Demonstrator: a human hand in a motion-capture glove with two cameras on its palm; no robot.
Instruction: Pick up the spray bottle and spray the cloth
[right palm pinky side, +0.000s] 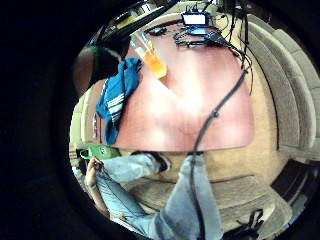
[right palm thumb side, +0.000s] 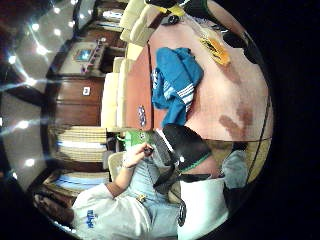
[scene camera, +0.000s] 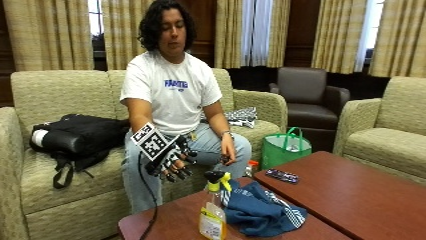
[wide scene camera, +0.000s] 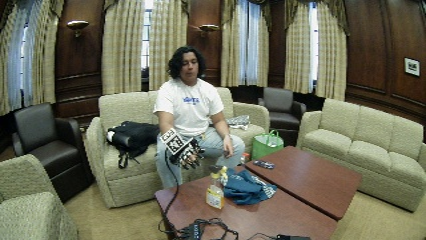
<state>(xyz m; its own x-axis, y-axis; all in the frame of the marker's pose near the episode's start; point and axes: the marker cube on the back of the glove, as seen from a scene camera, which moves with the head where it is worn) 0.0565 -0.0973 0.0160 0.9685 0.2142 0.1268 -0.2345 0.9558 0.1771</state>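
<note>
The spray bottle (scene camera: 213, 212), yellow-labelled with unreadable print, is stood upright on the table (scene camera: 359, 192) just beside the blue cloth (scene camera: 261, 210). Behind and above it, the gloved right hand (scene camera: 170, 159) is held with fingers loosely spread, gripping nothing.

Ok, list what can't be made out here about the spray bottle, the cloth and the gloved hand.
- Spray bottle: its base is cut off by the bottom edge of the outside view; the label text is too small to read in any view.
- Blue cloth: whether it is wet or dry cannot be told.
- Gloved right hand: the palm is hidden behind its own curled fingers in the outside view.
</note>
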